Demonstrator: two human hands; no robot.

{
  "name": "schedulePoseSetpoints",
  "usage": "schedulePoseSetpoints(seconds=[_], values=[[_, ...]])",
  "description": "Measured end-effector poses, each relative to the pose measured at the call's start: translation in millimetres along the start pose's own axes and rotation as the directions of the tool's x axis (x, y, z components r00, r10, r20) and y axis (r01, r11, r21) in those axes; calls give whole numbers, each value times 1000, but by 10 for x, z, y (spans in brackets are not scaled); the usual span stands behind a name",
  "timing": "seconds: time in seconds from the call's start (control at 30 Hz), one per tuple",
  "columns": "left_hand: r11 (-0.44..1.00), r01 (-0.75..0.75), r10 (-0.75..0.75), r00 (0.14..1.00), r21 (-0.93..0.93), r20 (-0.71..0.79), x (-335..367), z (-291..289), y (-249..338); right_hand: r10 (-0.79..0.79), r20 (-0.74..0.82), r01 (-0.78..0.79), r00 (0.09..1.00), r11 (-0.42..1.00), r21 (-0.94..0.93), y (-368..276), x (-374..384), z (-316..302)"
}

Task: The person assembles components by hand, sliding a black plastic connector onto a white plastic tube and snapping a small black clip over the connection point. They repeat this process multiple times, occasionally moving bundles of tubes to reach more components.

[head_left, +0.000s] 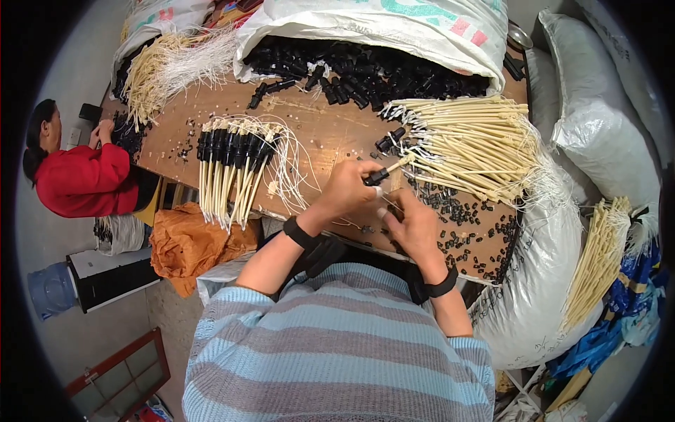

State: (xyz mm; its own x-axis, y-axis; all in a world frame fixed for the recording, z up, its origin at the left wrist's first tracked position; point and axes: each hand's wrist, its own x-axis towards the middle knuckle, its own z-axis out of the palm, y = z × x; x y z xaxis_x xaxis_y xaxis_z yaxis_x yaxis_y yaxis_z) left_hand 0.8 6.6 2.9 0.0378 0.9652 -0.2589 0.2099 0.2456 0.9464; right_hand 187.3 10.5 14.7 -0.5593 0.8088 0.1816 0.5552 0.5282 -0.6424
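Note:
My left hand (344, 188) is closed around a black plastic fitting (377, 177), over the table's near side. A short cream-coloured end (401, 163) sticks out of that fitting toward the upper right. Just right of it, my right hand (413, 226) is pinched, with thumb and forefinger close together; what lies between them is too small to make out. Beyond my hands, a large bundle of cream tubes (467, 144) with white strings lies on the right. To the left is a row of cream tubes fitted with black pieces (235, 148), their white strings trailing toward my left wrist.
A white sack (394, 24) spills black fittings (373, 70) at the table's back. Small black pieces (478, 235) scatter over the wooden table (309, 126) at right. A person in red (84, 179) works at the left end. Stuffed sacks (598, 105) stand at right; orange sacking (197, 243) hangs at left.

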Motion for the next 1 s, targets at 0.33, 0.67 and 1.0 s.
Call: schedulePoseSetpoints(seconds=[0.33,0.67,1.0], values=[[855,-271,256,962,442,94,-43,-117,-158,66,-191,-70,979,997,-14,-23,-2,-17],[820,-341,261,938,459,228,-65,-80,19,46,-184,-30,982,995,91,18,12,47],[827,-502,491,864,253,109,-51,-38,16,-29,-93,30,995,999,13,39,-41,104]])
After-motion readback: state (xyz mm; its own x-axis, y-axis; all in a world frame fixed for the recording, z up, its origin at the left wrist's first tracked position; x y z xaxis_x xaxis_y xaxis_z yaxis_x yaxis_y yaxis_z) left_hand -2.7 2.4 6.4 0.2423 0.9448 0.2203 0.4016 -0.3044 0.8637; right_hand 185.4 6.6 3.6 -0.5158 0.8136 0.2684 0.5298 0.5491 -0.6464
